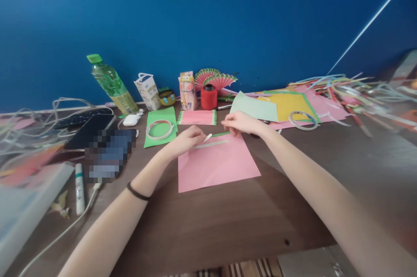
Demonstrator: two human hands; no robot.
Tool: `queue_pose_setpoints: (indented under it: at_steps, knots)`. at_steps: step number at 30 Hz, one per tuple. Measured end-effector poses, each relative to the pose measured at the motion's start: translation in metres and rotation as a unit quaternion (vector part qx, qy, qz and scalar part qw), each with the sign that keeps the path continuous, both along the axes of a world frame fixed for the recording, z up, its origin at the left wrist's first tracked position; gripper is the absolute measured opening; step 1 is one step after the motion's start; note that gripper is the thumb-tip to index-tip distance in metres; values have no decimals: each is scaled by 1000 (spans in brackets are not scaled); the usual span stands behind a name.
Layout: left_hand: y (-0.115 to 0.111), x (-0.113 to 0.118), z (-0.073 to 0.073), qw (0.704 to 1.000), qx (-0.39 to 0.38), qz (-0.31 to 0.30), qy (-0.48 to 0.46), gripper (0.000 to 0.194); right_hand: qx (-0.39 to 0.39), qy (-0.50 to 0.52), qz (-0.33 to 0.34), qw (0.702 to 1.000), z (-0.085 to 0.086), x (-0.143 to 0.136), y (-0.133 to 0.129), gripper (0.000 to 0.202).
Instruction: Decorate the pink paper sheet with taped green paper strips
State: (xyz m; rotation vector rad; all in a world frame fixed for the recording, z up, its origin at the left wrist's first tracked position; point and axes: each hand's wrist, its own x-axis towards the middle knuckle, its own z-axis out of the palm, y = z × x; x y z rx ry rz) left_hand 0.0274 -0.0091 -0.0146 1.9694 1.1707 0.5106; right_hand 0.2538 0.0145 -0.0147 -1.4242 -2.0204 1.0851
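Note:
A pink sheet of paper [215,164] lies on the dark wooden table, with a thin green strip [220,134] along its far edge and a pale strip [213,143] just below that. My left hand [189,140] is at the sheet's far left corner, fingers pinched on a small white piece [207,138]. Over the far right corner is my right hand [239,123], its fingertips pressed together; whatever they may hold is too small to make out. Beyond the sheet lies a pleated pink paper with green ends [197,117].
A green sheet [150,140] with a tape roll [159,130] lies left. Behind stand a bottle [114,88], cartons and a red spool [209,98]. Coloured papers and another tape roll [304,121] lie right. A phone [112,155] and cables fill the left side.

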Motion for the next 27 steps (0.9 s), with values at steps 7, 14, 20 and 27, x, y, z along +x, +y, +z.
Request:
queue_pose_setpoints:
  at_steps: [7, 14, 20, 27]
  knots:
    - [16, 29, -22, 985, 142, -35, 91, 24, -124, -21, 79, 989, -15, 9, 1, 27]
    - [19, 48, -32, 977, 169, -79, 106, 25, -138, -8, 97, 986, -16, 13, 7, 25]
    - [19, 49, -38, 969, 199, -74, 129, 25, -130, -13, 100, 986, -15, 13, 7, 24]
    - [16, 53, -36, 962, 209, -67, 165, 27, -141, -10, 96, 985, -13, 13, 6, 25]
